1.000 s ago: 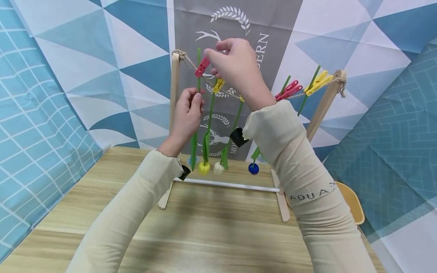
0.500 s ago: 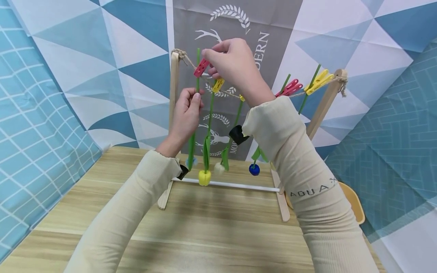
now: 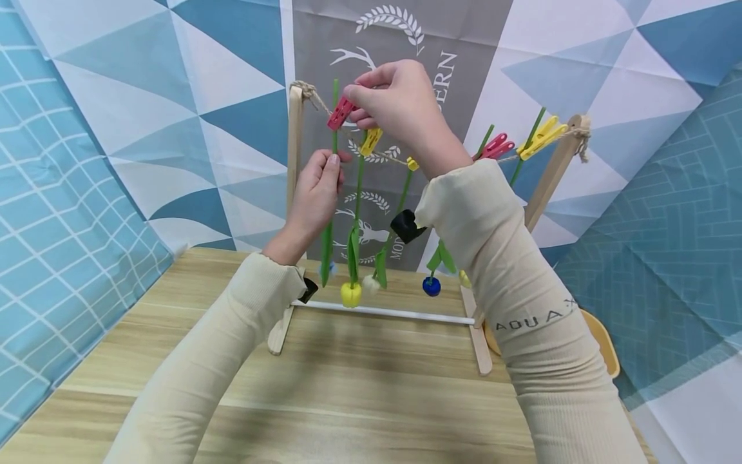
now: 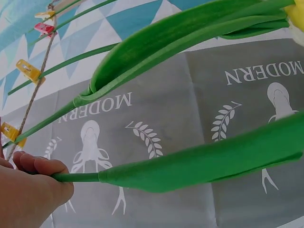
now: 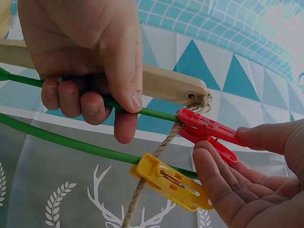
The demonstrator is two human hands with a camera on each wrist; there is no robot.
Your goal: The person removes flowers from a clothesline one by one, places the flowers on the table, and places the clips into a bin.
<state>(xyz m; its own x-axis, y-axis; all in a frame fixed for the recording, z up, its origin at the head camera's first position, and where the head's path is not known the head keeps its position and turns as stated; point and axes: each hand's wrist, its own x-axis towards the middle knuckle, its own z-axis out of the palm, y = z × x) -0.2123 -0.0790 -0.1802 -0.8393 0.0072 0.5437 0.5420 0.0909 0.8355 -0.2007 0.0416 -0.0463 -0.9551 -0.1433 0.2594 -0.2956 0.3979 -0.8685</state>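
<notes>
My left hand [image 3: 315,190] pinches the green stem [image 5: 159,115] of an artificial tulip hanging head down; its pale blue bloom [image 3: 328,267] shows low behind the leaf [image 4: 204,164]. Above it, my right hand [image 3: 400,103] holds a red clothespin [image 5: 204,126] by its handles, thumb on one and fingers by the other. The clothespin's nose sits over the stem and the twine rope [image 5: 164,145], near the left post. Right beside it, a yellow clothespin [image 5: 173,183] clips the stem of a yellow tulip [image 3: 350,295] to the rope.
The rope runs between two wooden posts [image 3: 295,142] joined low by a white rod [image 3: 382,311]. Farther right hang a white tulip [image 3: 371,284] and a blue tulip [image 3: 431,286], with red and yellow clothespins [image 3: 542,138] near the right post. A yellow container [image 3: 599,338] stands behind my right sleeve.
The yellow tulip has swung toward me and slightly right, then partly back. Both hands stay nearly in place, with the red clothespin and the stem shifting only slightly.
</notes>
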